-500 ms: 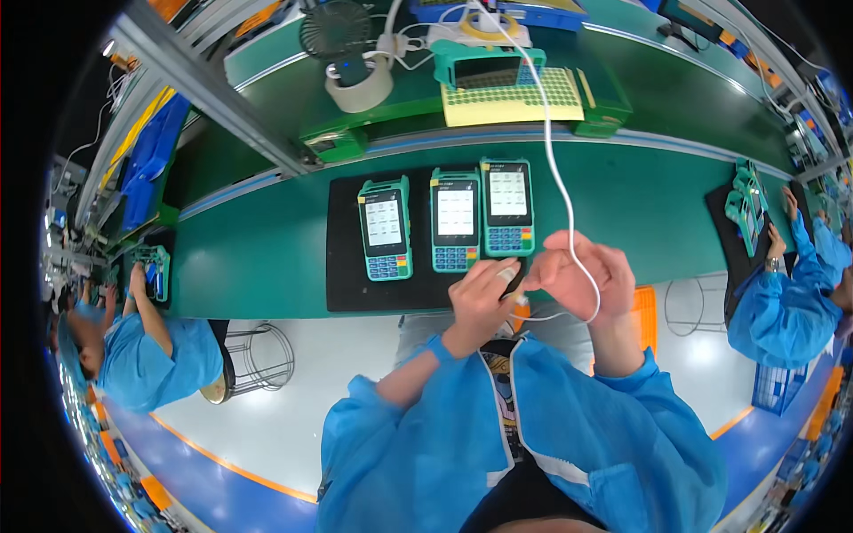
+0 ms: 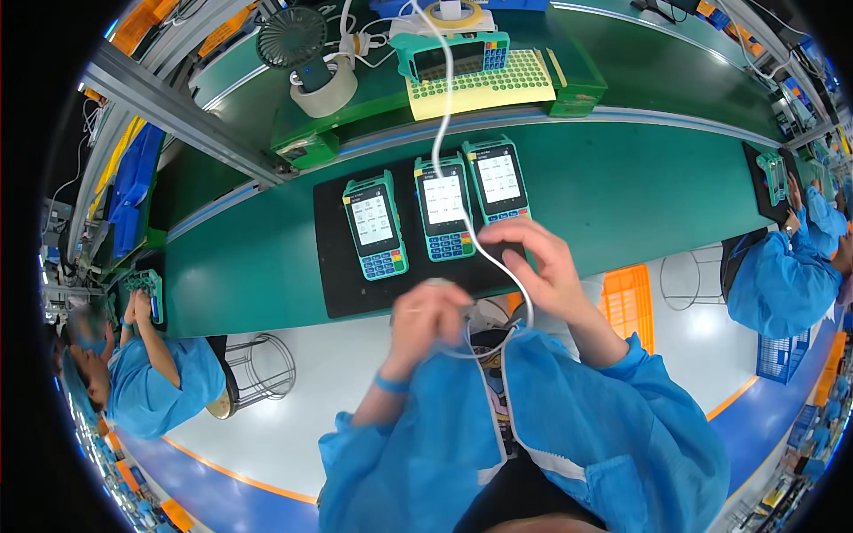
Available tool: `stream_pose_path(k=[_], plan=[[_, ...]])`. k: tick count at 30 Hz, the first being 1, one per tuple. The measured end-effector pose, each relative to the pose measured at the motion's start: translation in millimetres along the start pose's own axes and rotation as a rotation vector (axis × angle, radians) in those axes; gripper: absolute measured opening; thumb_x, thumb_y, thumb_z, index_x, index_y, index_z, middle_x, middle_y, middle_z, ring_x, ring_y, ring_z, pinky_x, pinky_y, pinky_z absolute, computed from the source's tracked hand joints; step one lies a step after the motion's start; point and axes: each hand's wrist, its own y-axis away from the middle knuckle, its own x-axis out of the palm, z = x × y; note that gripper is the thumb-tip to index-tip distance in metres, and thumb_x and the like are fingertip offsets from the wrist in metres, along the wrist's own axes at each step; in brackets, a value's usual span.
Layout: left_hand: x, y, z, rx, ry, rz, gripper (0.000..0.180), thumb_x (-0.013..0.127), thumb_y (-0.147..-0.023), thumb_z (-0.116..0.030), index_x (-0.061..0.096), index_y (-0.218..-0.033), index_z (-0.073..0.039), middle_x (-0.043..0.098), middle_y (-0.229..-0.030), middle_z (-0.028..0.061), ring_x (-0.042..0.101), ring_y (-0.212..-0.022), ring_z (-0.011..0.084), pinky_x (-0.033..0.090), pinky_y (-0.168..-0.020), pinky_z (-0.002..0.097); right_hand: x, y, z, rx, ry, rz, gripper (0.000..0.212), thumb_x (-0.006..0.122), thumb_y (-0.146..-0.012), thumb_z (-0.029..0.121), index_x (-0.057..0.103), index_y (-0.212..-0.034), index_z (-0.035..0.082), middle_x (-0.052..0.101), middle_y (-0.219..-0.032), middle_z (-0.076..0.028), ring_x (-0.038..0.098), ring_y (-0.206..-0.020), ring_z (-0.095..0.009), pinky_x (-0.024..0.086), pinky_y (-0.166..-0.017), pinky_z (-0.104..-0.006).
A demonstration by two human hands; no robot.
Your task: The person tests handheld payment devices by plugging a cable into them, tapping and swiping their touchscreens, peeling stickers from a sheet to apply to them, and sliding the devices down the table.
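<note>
Three teal handheld payment terminals lie side by side with screens lit: the left terminal point(image 2: 374, 222), the middle terminal point(image 2: 443, 209) and the right terminal point(image 2: 498, 176). My right hand point(image 2: 549, 271) is at the lower end of the right one, hiding most of its keypad, with thumb and fingers apart and nothing seen between them. My left hand point(image 2: 428, 322) is curled in front of the mat's near edge and smeared by motion; what it holds, if anything, is not clear. A white cable point(image 2: 447, 107) hangs across the middle terminal, passes by my right fingers and loops near my jacket.
Beneath the terminals is a black mat point(image 2: 342, 289) on the green workbench point(image 2: 240, 258). Behind, a raised shelf carries a small fan point(image 2: 293, 40), tape roll point(image 2: 324, 89), another terminal point(image 2: 449, 58) and yellow sticker sheet point(image 2: 484, 89). An orange crate point(image 2: 627, 306) stands right. Co-workers sit at both sides.
My hands have moved apart: the left drew back toward me, the right shifted left onto the right terminal's lower end. The cable now hangs farther left, and the whole view has turned a little.
</note>
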Motion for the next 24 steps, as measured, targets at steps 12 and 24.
stream_pose_path(k=[12, 24], plan=[[-125, 70, -110, 0.961, -0.907, -1.382, 0.031, 0.056, -0.106, -0.021, 0.066, -0.087, 0.001, 0.050, -0.064, 0.0011, 0.041, -0.054, 0.0065, 0.030, -0.048, 0.0230, 28, -19, -70, 0.097, 0.556, -0.146, 0.101, 0.081, -0.072, 0.016, 0.032, -0.160, 0.011, 0.017, -0.161, -0.035, 0.032, -0.145, -0.055, 0.043, -0.112, -0.0515], [-4, -72, -34, 0.255, -0.634, -0.223, 0.013, 0.046, -0.107, -0.012, 0.054, -0.112, -0.004, 0.058, -0.081, 0.0117, 0.054, -0.067, 0.0215, 0.045, -0.065, 0.0357, 33, 3, -71, 0.105, 0.448, -0.117, 0.103, 0.080, -0.074, 0.018, 0.027, -0.161, 0.006, 0.017, -0.162, -0.033, 0.031, -0.146, -0.052, 0.040, -0.114, -0.0505]])
